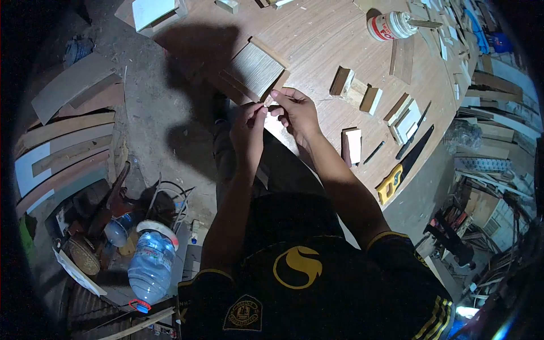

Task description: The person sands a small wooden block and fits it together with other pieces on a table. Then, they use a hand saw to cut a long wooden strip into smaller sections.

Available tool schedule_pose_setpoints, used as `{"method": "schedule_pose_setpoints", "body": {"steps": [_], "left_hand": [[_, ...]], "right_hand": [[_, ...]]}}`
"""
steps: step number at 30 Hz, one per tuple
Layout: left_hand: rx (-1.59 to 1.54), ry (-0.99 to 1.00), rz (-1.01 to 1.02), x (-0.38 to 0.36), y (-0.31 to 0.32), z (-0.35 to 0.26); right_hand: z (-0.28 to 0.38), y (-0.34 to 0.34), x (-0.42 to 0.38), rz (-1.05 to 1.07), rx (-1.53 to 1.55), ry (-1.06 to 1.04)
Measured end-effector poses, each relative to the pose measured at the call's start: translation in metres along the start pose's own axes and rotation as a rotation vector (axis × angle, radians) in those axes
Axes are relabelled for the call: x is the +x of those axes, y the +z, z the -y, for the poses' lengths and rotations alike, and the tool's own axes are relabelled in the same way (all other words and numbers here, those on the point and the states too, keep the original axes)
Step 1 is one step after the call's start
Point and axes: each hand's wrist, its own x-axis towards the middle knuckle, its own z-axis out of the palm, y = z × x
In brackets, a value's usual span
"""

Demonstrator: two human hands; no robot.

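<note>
A small wooden piece with a grey, wood-grained panel (258,68) and raised brown edge strips lies tilted at the table's near edge. My left hand (248,127) is just below its near corner, thumb and fingertips pinched together. Close beside it, my right hand (299,116) has curled fingers, with the thumb at the panel's right-hand corner. The fingertips of both hands nearly meet. Whatever is between them is too small or hidden to make out.
On the wooden table (317,51) are a white jar (388,26) with a stick, several small wood blocks (370,100), a pencil (374,152), a knife (413,130) and a yellow-handled saw (391,184). Boards (68,141) and a large water bottle (151,266) stand left.
</note>
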Motion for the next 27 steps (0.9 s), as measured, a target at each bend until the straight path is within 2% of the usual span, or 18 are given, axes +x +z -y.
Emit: {"method": "schedule_pose_setpoints", "body": {"steps": [10,13,20,22,27], "left_hand": [[-0.027,-0.035,-0.074,-0.005,0.004,-0.01],[-0.033,0.021,-0.073,-0.003,0.005,-0.008],[-0.004,-0.034,-0.055,-0.004,0.007,-0.008],[0.025,0.038,-0.09,-0.003,0.007,-0.009],[-0.012,-0.008,-0.067,-0.003,0.006,-0.012]], "right_hand": [[0.003,0.001,-0.002,0.022,0.025,0.013],[0.005,0.002,-0.003,0.017,0.028,0.021],[0.004,0.002,-0.001,0.014,0.017,0.03],[0.004,0.003,-0.001,0.016,0.012,0.029],[0.004,0.005,-0.001,-0.006,-0.001,0.029]]}}
